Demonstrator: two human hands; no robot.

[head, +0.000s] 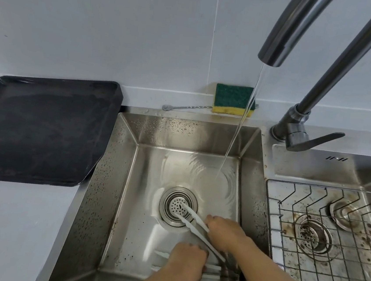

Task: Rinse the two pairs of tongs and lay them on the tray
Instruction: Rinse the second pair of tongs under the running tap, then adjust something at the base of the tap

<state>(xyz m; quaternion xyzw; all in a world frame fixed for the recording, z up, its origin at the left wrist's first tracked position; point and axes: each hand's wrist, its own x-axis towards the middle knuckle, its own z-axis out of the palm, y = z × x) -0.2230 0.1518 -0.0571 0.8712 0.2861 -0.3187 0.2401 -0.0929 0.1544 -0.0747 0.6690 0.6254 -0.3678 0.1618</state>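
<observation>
Two pairs of white tongs lie low in the steel sink (127,157). My right hand (225,232) grips one pair of tongs (191,216), its tips over the drain strainer (178,206). My left hand (184,263) rests on the other pair of tongs (161,255), which lies flat near the sink's front wall; its fingers curl over it, hiding the middle. Water runs from the faucet spout (282,38) and hits the sink floor at the back right, away from both pairs. The black tray (41,127) sits on the counter to the left of the sink.
A green and yellow sponge (233,99) leans on the wall behind the sink, next to a thin metal tool (186,107). The faucet lever (312,140) sits at the right rear. A wire rack (321,237) covers the stained second basin on the right.
</observation>
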